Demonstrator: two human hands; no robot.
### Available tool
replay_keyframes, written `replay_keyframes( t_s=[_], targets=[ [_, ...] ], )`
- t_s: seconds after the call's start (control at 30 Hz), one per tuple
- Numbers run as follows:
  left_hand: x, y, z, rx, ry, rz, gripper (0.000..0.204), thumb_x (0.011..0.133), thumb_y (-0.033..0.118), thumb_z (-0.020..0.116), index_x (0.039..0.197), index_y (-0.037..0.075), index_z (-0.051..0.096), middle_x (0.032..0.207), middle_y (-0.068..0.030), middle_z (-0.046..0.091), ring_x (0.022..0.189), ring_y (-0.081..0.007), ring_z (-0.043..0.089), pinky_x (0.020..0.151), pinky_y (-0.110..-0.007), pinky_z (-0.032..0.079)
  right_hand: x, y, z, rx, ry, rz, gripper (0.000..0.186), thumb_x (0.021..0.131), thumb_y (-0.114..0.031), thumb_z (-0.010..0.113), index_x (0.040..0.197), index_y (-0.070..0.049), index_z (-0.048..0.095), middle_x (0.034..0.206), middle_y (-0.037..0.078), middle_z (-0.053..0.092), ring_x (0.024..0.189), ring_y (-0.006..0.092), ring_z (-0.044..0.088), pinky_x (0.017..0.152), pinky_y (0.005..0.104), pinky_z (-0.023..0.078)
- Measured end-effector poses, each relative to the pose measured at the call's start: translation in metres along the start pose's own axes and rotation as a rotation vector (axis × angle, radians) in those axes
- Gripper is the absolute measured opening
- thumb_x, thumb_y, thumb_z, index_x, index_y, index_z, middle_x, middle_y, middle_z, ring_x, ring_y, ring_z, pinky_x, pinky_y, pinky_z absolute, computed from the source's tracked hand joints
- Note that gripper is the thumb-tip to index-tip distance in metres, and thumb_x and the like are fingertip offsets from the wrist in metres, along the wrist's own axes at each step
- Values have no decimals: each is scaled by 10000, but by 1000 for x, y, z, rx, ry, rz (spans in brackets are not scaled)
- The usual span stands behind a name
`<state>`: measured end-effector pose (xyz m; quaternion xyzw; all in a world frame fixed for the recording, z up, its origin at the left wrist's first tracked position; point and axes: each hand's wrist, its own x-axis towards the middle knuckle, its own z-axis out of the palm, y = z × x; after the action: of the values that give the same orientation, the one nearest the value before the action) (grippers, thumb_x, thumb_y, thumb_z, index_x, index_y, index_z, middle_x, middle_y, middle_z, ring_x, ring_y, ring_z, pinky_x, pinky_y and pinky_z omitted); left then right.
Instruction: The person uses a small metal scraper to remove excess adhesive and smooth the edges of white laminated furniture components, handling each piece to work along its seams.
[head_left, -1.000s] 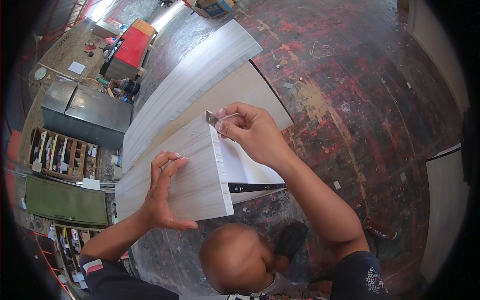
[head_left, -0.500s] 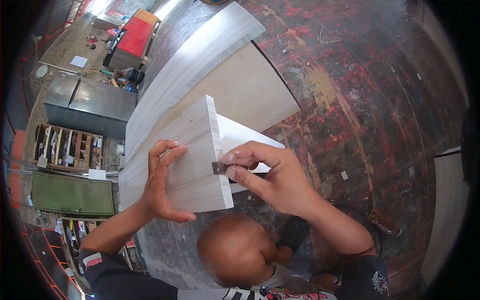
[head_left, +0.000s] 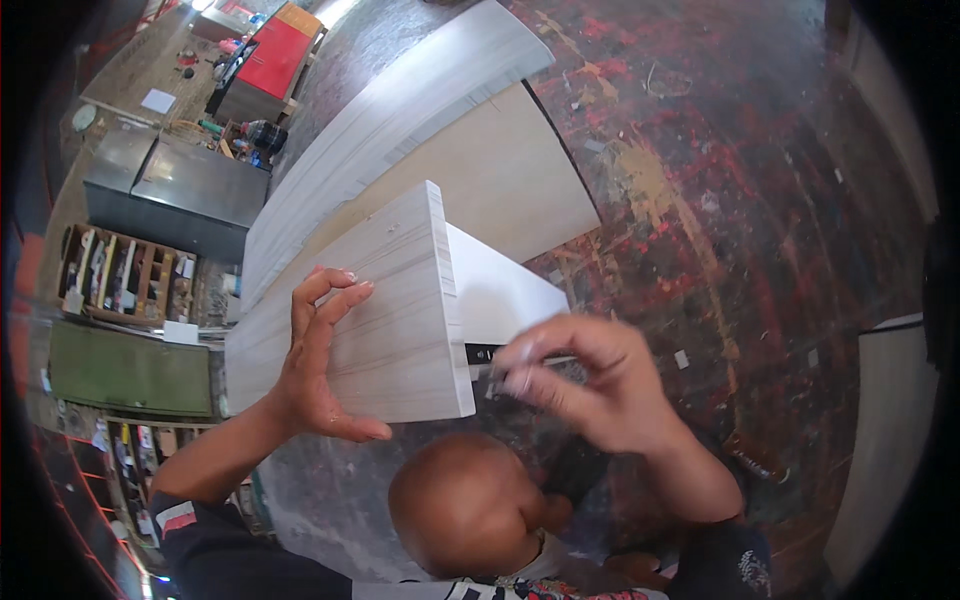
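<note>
A wood-grain drawer front stands tilted before me, with a white drawer side behind it and a black slide rail low on that side. My left hand rests against the grained face, fingers spread and thumb along the lower edge. Just right of the front's edge, my right hand is closed in a pinch, blurred by motion. Between its thumb and finger is a small, flat, dark blade-like piece, apart from the panel; its exact kind is unclear.
A long grained panel and a beige board lie beyond the drawer. At left are a tool box, a green lid and a grey metal case. A person's head is close below the drawer.
My right hand has come off the front's edge, moving right and slightly down with the dark piece. My left hand keeps its place on the panel.
</note>
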<state>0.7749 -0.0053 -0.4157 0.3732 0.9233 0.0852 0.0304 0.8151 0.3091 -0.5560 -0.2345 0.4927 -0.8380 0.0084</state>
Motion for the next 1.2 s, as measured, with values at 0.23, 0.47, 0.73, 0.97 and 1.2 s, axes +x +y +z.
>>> replay_keyframes(
  t_s=[0.23,0.47,0.73,0.97,1.2],
  targets=[
    [-3,0,1,-32,75,13,1326,574,837,864,1533,26,440,1487,-212,344,1445,-421,327,1256,-681,129,134,-29,-19,-554,125,-3,141,1002,-40,677,1127,13,715,987,68,762,952,106,698,863,289,551],
    [-1,3,5,-41,121,38,1294,580,828,871,1512,32,457,1476,-193,335,1446,-427,319,1267,-670,131,200,-41,-17,-1021,-203,41,187,999,-124,694,1125,-1,755,1009,123,796,926,192,747,860,336,570],
    [-1,4,4,-47,133,47,1274,585,809,882,1505,34,464,1466,-191,342,1442,-428,323,1266,-663,148,194,-43,-10,-1088,-227,87,190,999,-139,690,1118,-9,761,1003,138,800,910,231,757,848,357,578],
    [-3,3,4,-44,139,39,1281,578,812,883,1507,36,466,1479,-193,338,1442,-432,324,1263,-666,158,172,-45,-2,-1121,-186,-27,173,944,-149,663,1023,-66,793,942,167,786,893,367,751,856,451,584],
    [-3,4,6,-28,141,43,1299,570,825,879,1510,29,466,1481,-190,337,1435,-437,336,1263,-668,159,165,-49,6,-1202,-112,-13,167,946,-130,647,983,-92,805,886,174,769,853,384,743,825,482,584]
  ],
)
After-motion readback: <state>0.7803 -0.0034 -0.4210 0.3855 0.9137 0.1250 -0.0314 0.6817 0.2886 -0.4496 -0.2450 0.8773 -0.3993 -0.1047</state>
